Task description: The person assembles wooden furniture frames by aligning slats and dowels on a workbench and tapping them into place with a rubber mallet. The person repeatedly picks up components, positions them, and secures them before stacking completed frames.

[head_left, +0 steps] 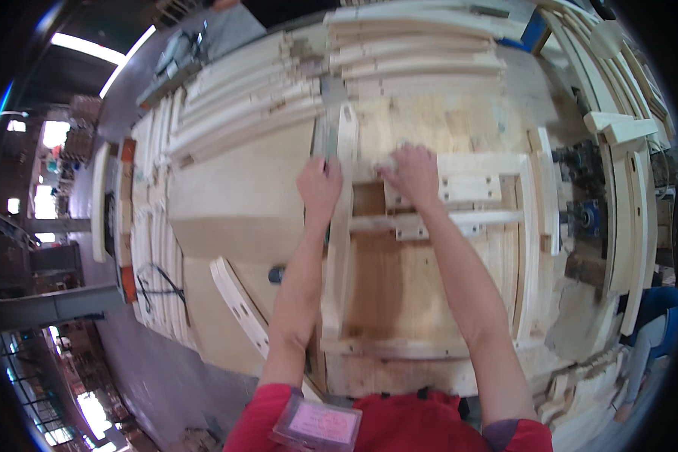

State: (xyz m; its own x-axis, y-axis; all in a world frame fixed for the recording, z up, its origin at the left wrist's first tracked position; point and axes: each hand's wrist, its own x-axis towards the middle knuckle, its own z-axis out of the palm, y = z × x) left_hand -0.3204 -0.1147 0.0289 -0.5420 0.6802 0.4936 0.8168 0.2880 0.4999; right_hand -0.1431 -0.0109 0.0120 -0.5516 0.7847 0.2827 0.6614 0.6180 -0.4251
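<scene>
A pale wooden frame [335, 264] lies before me on the worktable, with crosspieces inside it. My left hand [321, 188] is closed in a fist just outside its left side piece, beside a narrow metal strip [324, 139]. What sits in that fist, if anything, is too small to tell. My right hand [414, 177] has its fingers curled over the left end of the frame's far wooden rail [482, 163]. Under the right wrist lies a short drilled block [471, 188]. A thin crosspiece [490, 217] runs beneath the right forearm.
Stacked wooden slats [241, 117] and boards [422, 53] line the far side. A curved slotted piece [241, 305] lies left of my left forearm, near a dark cylindrical object [276, 274]. Clamps [584, 217] stand at the right. Another person [652, 339] is at the lower right.
</scene>
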